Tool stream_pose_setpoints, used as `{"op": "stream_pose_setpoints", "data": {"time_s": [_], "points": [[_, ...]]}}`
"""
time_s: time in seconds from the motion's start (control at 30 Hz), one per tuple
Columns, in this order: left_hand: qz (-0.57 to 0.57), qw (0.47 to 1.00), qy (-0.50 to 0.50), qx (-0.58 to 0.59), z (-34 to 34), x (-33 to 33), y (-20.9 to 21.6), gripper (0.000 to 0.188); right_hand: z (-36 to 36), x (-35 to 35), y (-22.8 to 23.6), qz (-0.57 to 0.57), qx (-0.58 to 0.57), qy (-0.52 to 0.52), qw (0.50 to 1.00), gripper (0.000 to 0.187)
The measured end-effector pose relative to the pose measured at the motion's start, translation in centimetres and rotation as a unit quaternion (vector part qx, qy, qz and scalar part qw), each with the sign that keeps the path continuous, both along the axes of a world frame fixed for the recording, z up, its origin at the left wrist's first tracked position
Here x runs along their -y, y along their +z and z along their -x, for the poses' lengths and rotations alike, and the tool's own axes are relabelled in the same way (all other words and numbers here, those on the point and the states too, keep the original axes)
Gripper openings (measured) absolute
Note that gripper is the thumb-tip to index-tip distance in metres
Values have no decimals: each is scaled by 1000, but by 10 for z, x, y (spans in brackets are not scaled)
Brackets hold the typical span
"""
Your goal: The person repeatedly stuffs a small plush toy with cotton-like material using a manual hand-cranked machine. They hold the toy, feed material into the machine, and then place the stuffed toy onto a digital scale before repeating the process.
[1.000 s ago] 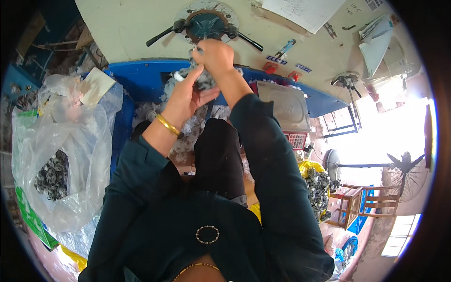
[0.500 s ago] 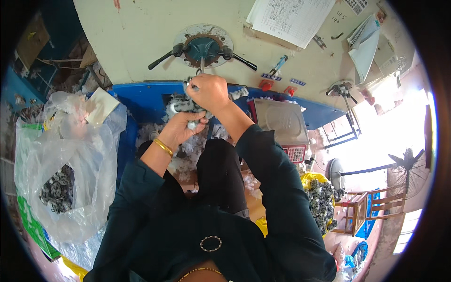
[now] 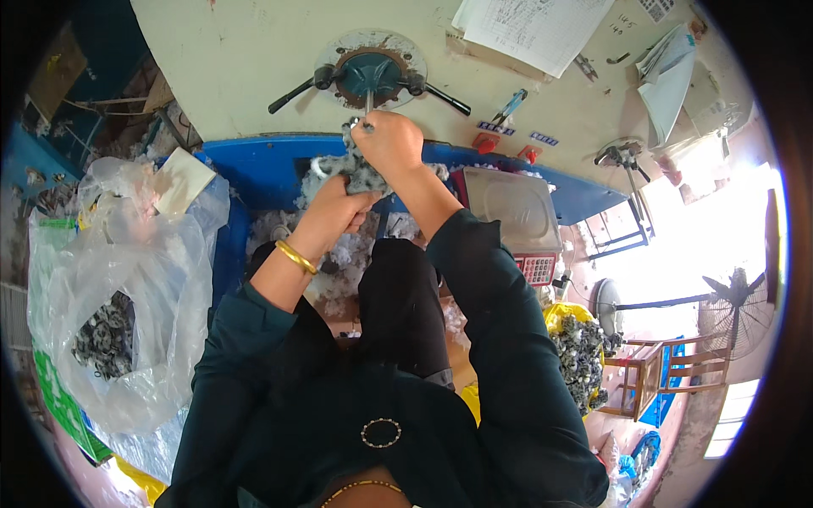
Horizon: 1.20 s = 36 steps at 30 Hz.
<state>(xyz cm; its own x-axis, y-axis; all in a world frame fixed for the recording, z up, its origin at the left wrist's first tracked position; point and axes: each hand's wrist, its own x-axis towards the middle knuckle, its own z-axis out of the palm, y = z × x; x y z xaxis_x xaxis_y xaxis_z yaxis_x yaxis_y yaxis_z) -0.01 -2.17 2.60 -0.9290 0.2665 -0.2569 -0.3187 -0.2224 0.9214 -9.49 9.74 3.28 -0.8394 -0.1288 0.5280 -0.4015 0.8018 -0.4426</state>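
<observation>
A grey-and-white fluffy plush piece (image 3: 364, 176) is held between my hands, just below a metal nozzle (image 3: 369, 102). My right hand (image 3: 392, 146) is closed round its upper end, close against the nozzle tip. Lower down and to the left, my left hand (image 3: 337, 213) has its fingers curled into the plush and is closed on it. The nozzle sticks out of a dark green fitting (image 3: 371, 76) on a round plate, with a black-handled lever on either side. Where the nozzle meets the plush is hidden by my right hand.
Loose white stuffing (image 3: 343, 271) lies below my hands. On the left stands a clear plastic bag (image 3: 165, 339) with grey plush pieces. At right are a scale (image 3: 512, 207), red knobs (image 3: 485, 142) and a yellow bag (image 3: 555, 317) of plush pieces. Papers (image 3: 533, 30) lie above.
My left hand has curled its fingers further into the plush, with the thumb tucked over. My right hand stays by the nozzle, slightly higher. The whole view has shifted a little.
</observation>
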Motion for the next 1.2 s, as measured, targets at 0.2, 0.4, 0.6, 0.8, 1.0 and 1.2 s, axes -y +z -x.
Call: {"op": "stream_pose_setpoints", "data": {"time_s": [0.2,0.4,0.6,0.8,1.0,1.2], "points": [[-65,998,-7,13,-18,46,-3,20,-21,-22,17,35,250,164,954,36],[-160,985,35,-57,9,9,-10,30,36,-9,-11,120,83,73,987,34],[-36,995,49,-81,3,1,-5,38,31,-5,-17,82,86,16,993,41],[-81,992,60,-80,63,-6,-9,29,73,10,3,70,116,-73,988,32],[-118,987,103,-41,10,-8,-11,26,34,3,-11,59,40,-9,997,32],[-109,978,171,-57,-18,-10,-22,34,6,2,-5,56,92,4,994,33]]}}
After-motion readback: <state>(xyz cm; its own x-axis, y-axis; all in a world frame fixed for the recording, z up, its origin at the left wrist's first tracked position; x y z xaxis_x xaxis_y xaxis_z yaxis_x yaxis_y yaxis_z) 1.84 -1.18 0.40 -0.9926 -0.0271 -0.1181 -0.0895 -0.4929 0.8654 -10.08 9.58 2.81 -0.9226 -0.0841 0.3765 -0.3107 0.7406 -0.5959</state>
